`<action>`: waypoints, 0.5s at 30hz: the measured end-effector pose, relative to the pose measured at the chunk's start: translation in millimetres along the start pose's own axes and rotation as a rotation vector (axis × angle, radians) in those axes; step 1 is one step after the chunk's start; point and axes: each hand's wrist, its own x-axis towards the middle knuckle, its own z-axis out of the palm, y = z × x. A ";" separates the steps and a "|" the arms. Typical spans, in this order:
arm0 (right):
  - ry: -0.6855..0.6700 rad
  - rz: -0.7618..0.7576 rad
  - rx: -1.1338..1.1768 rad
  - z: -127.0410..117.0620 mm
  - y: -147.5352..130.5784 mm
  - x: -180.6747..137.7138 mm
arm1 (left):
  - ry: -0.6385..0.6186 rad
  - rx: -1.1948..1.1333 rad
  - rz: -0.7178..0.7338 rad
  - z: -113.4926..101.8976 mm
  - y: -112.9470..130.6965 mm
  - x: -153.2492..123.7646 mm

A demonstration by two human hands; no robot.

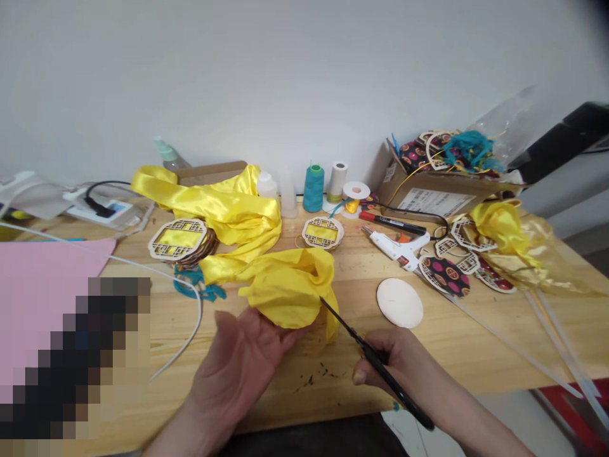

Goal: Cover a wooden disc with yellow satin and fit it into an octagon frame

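Note:
My left hand (245, 352) is palm up, thumb apart, holding up the rounded lower part of a yellow satin cloth (285, 292) on its fingers. The fingertips are hidden behind the cloth. My right hand (399, 365) grips black scissors (380, 368), whose tips touch the cloth's right edge. A narrow strip of the cloth hangs down beside the blades. Right of the cloth, a white disc (399, 302) lies flat on the wooden table (285, 403). Whether the scissor blades are apart is too small to tell.
Behind the cloth stand an octagonal wooden lattice frame (322, 233), a teal thread spool (314, 189) and more yellow satin (228, 216). A stack of lattice frames (178, 240) lies left. Right are a white glue gun (397, 247), a marker (392, 223) and a cardboard box (428, 193).

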 end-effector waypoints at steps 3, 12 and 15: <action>-0.010 -0.006 -0.019 2.0 -0.6 -1.0 | 0.083 0.034 0.063 -2.1 -4.7 2.7; -0.019 -0.019 -0.033 5.8 -3.6 -4.5 | 0.355 0.103 0.011 1.7 -6.6 7.4; -0.027 -0.030 -0.034 5.6 -5.0 -5.0 | 0.390 0.165 0.026 3.8 -7.0 5.8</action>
